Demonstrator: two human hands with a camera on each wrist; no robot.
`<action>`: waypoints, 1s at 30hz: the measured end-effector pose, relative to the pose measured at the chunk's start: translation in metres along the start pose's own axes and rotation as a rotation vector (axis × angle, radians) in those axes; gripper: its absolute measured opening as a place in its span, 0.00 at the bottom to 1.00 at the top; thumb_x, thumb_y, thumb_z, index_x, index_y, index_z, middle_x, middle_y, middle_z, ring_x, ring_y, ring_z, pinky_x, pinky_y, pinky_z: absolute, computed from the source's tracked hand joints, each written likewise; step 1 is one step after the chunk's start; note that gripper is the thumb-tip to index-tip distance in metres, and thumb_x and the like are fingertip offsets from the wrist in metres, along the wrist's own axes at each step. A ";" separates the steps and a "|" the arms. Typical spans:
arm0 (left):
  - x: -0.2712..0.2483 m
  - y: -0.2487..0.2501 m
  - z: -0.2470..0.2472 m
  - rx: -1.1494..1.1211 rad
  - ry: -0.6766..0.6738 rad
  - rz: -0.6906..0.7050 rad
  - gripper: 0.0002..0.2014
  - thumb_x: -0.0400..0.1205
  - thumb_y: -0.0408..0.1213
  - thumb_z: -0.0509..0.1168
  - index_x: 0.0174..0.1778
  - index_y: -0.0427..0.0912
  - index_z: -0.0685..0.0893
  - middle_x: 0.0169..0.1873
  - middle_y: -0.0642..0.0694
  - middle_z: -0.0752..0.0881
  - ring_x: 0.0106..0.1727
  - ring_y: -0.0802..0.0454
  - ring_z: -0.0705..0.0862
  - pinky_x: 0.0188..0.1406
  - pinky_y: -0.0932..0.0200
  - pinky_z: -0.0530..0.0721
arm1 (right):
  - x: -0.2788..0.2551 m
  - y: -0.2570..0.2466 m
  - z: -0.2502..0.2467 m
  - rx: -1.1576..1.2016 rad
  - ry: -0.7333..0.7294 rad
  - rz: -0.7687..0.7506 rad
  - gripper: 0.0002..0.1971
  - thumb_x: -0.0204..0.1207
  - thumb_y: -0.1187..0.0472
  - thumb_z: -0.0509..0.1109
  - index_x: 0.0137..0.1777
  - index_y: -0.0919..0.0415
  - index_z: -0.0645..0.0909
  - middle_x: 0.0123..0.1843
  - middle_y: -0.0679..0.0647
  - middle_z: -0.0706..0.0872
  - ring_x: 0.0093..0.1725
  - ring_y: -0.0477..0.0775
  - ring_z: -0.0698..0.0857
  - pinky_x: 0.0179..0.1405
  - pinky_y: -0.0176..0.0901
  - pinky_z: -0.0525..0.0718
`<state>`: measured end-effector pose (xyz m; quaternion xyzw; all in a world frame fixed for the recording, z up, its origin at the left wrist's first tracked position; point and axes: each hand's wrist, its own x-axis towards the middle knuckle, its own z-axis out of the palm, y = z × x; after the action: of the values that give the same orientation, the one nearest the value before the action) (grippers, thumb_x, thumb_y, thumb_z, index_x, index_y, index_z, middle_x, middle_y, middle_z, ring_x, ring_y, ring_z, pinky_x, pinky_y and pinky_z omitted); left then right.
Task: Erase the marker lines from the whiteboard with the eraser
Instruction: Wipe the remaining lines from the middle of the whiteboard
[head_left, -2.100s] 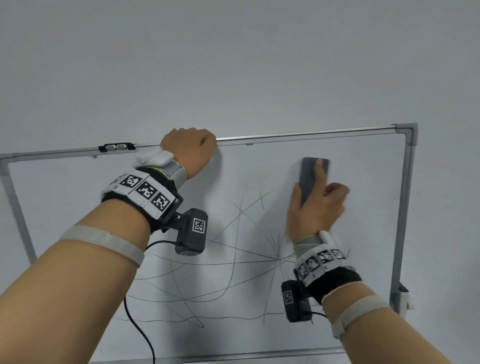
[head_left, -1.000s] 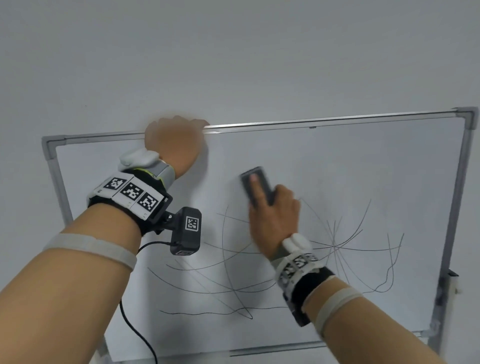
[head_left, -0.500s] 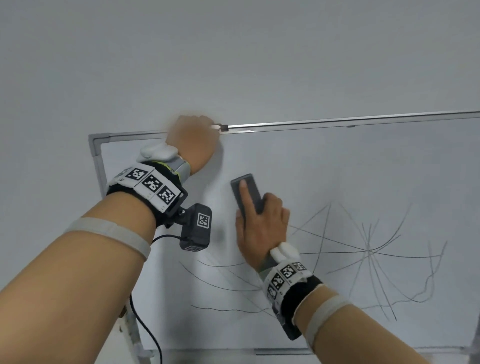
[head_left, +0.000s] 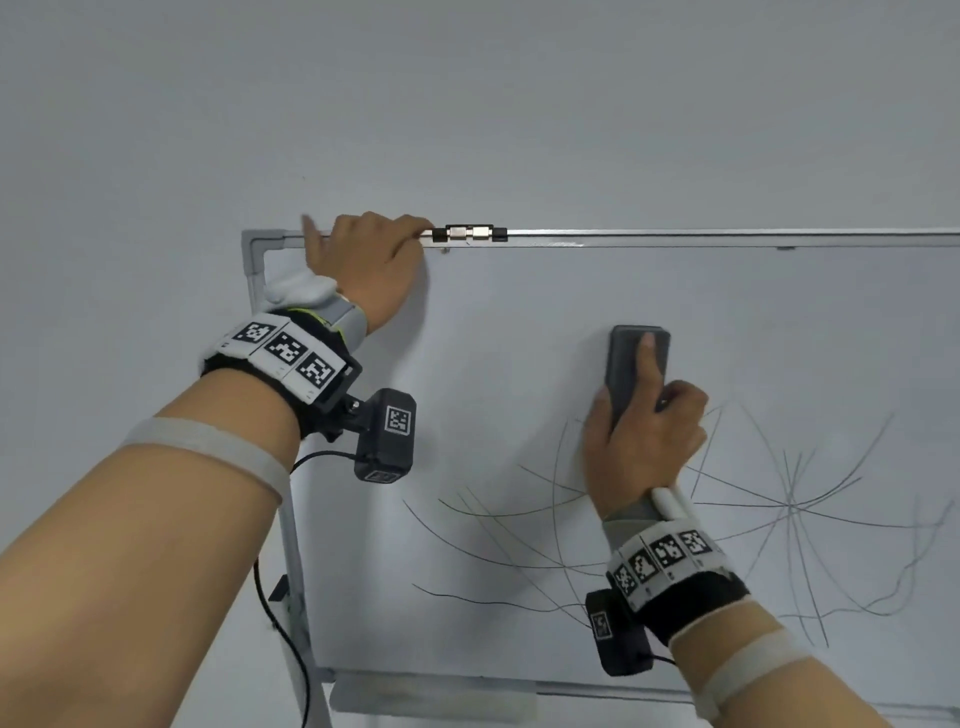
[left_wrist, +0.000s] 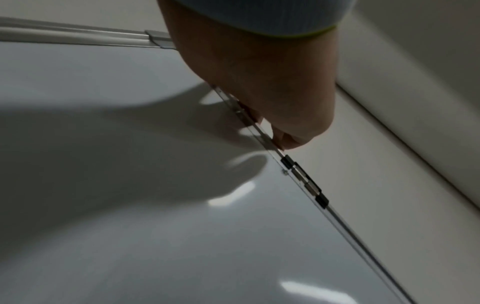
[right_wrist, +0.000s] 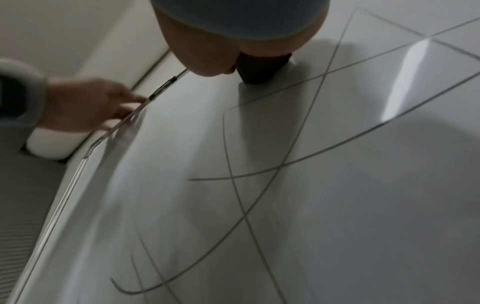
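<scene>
Whiteboard (head_left: 519, 312) with marker lines (head_left: 779, 504) stands before a grey wall (head_left: 467, 104).

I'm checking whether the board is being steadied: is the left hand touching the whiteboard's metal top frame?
Touching. In the left wrist view the left hand curls its fingers over the whiteboard's silver metal top frame, with no gap; the head view agrees.
</scene>
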<state>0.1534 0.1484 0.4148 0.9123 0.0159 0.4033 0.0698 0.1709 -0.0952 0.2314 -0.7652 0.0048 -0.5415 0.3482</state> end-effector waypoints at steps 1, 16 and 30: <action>-0.003 -0.006 0.004 -0.009 0.015 -0.007 0.22 0.87 0.45 0.46 0.71 0.66 0.76 0.67 0.49 0.82 0.77 0.41 0.69 0.81 0.25 0.43 | 0.000 -0.001 0.003 0.003 0.012 0.025 0.39 0.76 0.56 0.77 0.84 0.48 0.61 0.59 0.68 0.73 0.49 0.66 0.76 0.56 0.61 0.75; -0.146 -0.124 0.104 -1.029 -0.052 -0.937 0.36 0.85 0.65 0.47 0.81 0.43 0.71 0.72 0.44 0.79 0.74 0.42 0.77 0.77 0.45 0.70 | -0.073 -0.055 0.055 -0.169 -0.465 -1.140 0.41 0.72 0.64 0.67 0.85 0.39 0.64 0.61 0.58 0.77 0.54 0.61 0.74 0.55 0.55 0.70; -0.236 -0.134 0.167 -0.991 -0.141 -1.210 0.31 0.91 0.57 0.40 0.86 0.45 0.62 0.84 0.43 0.66 0.85 0.42 0.64 0.84 0.47 0.56 | -0.146 0.017 0.056 -0.326 -0.882 -1.526 0.42 0.67 0.59 0.75 0.81 0.34 0.66 0.62 0.54 0.76 0.57 0.62 0.77 0.57 0.54 0.77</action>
<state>0.1213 0.2414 0.1120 0.6311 0.3240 0.1963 0.6769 0.1640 -0.0226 0.0921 -0.7387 -0.5626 -0.2750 -0.2494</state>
